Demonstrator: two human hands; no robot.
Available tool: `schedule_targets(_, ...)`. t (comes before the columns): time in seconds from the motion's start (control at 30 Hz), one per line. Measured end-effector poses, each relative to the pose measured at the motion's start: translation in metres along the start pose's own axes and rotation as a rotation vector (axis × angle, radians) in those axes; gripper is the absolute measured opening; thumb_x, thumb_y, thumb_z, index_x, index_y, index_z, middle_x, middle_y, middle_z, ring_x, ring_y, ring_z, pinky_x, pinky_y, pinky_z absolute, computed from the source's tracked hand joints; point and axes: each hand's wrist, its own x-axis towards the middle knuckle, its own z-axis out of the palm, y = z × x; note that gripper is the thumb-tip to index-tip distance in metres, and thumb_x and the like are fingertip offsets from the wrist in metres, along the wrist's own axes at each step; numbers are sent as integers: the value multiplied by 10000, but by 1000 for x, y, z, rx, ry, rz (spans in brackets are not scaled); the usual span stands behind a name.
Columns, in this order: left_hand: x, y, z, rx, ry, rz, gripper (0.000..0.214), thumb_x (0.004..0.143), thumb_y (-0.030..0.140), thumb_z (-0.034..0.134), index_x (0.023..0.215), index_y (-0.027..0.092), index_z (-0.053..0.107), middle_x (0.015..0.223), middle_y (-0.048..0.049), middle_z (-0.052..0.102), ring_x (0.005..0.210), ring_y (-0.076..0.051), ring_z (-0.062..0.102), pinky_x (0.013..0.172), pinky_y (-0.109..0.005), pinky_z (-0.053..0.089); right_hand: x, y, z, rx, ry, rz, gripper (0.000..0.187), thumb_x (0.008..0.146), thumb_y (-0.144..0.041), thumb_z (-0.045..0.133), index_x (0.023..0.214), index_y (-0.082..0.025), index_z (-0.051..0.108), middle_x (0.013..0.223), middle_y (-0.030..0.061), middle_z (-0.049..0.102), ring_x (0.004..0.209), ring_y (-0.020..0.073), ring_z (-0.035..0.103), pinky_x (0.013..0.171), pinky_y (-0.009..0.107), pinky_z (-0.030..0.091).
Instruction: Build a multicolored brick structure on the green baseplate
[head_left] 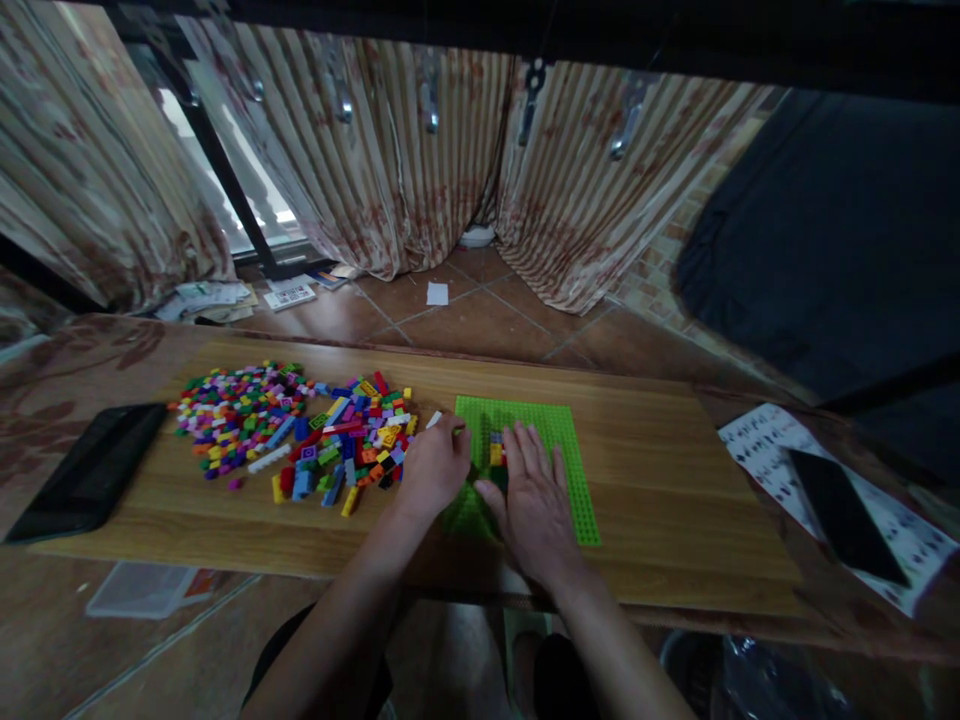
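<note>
In the head view, lays the right hand (536,500) open and flat over the green baseplate (582,500), partly covering a small brick build (496,453) just right of the left hand (439,465). Curls the left narrow above the baseplate's left side; cannot tell whether gripping anything. Has loose bricks (369,432) left of both hands on the table (675,480).

head cam | wearer's POV, abv | faces fwd+dn | near tabletop (660,470) | curtains (420,170) in bkgd

Colourful bricks (496,453) on green baseplate (559,425)
</note>
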Motion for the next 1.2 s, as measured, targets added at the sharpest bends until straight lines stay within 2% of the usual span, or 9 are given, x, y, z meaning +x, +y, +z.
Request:
schedule_targets(0.23,0,-5,-4,-62,7,13,250,936,278,477,1048,154,662,892,-95,736,828,-202,694,738,-275,481,-4,1,14,-81,-96,-40,778,947,-584,377,1507,-50,290,1583,207,259,1486,319,194,1187,554,170)
schedule_targets(0.37,-1,-8,-7,-82,9,9,255,938,271,468,1054,150,660,923,-106,742,888,-212,696,787,-289,484,-6,4,19,-74,-77,-61,860,912,-647,403,1523,-60,254,1596,205,225,1494,321,157,1181,539,214)
schedule_targets(0.53,-4,-9,-10,-81,22,-15,272,938,281,475,1099,156,654,962,-103,745,921,-223,694,793,-301,481,-8,6,23,-63,-49,-84,863,909,-625,435,1543,-88,199,1597,203,227,1495,323,154,1166,559,242)
schedule_targets(0.7,-11,-10,-10,-149,19,-16,252,933,276,478,1060,154,658,888,-92,739,832,-214,693,761,-306,480,-8,8,27,-105,-17,-105,862,907,-651,407,1533,-86,232,1583,213,262,1482,340,195,1152,572,243)
schedule_targets(0.83,-12,-15,-6,-314,38,30,232,920,288,478,942,161,670,828,-63,712,777,-181,662,724,-281,473,-9,10,28,-149,-7,-118,794,942,-602,362,1523,-74,248,1572,207,295,1478,337,208,1158,594,195)
schedule_targets(0.9,-10,-18,-5,-463,30,11,238,918,295,465,852,163,650,796,-47,691,752,-163,640,686,-263,472,-10,9,26,-155,-6,-120,784,947,-589,357,1533,-86,220,1575,198,293,1477,337,209,1157,607,176)
schedule_targets(1.07,-6,-19,-3,-988,-33,-250,194,909,310,483,879,162,607,848,-38,683,696,-121,622,623,-226,488,-2,3,17,-122,47,-75,807,943,-588,370,1550,-107,145,1590,195,256,1478,347,197,1149,630,175)
schedule_targets(1.2,-8,-13,-6,-1195,-9,-338,131,881,234,522,879,148,621,910,-59,680,743,-112,634,671,-213,500,7,-6,8,-37,163,-11,713,973,-531,330,1544,-134,173,1567,196,307,1453,346,260,1133,628,219)
